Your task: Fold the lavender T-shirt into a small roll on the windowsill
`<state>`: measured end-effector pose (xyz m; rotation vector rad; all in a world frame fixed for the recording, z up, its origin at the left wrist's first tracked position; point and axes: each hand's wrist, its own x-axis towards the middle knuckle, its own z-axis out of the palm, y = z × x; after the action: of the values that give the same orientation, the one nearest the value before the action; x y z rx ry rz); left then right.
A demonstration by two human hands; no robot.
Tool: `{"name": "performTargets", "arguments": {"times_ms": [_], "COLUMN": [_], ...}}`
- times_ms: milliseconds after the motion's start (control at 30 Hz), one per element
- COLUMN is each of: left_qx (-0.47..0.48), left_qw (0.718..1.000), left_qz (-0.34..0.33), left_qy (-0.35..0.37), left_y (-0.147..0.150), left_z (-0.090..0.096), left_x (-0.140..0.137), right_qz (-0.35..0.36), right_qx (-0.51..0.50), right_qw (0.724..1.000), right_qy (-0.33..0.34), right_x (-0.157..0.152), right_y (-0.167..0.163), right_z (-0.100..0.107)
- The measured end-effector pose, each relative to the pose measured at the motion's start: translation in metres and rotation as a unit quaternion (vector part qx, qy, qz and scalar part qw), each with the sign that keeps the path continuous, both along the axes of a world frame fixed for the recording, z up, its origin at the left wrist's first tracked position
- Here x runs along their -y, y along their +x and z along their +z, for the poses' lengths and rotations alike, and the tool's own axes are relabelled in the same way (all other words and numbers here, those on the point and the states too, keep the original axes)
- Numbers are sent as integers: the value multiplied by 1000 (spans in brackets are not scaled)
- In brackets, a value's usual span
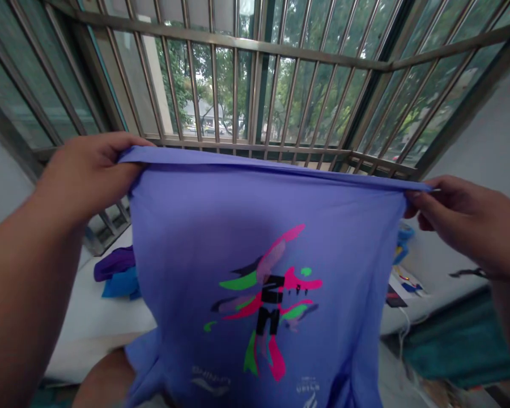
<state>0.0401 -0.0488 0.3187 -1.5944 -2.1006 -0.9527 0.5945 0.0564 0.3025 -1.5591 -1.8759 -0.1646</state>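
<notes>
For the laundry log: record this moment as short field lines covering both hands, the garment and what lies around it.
left hand: left hand grips the top edge of the purple T-shirt at its left corner
right hand: right hand pinches the same edge at the right corner
garment: held up and stretched flat, print in pink, green and black seems upside down
behind: barred window, trees outside
lower left: purple and blue clothes on a white surface
</notes>
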Motion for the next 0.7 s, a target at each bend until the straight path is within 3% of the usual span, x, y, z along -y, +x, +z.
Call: {"name": "performTargets", "arguments": {"times_ms": [133,233,467,700], "left_qx": [26,41,55,53], "left_qw": [997,995,995,993], "left_qz": [-66,-75,-66,-82], "left_qy": [-18,-46,-52,-69], "left_y": [-12,-15,-14,-18], "left_z": [-3,-5,-9,-16], "left_x": [-38,-47,-45,-52], "right_qz": [40,41,36,-27], "right_qx": [-10,-6,0,44], "right_qw": [997,996,997,995], "right_qy": [-63,-74,-66,-85], "right_x": [-41,-53,-48,-41], "right_y": [-14,-16,-11,-14], "right_z": [-1,0,4,3]}}
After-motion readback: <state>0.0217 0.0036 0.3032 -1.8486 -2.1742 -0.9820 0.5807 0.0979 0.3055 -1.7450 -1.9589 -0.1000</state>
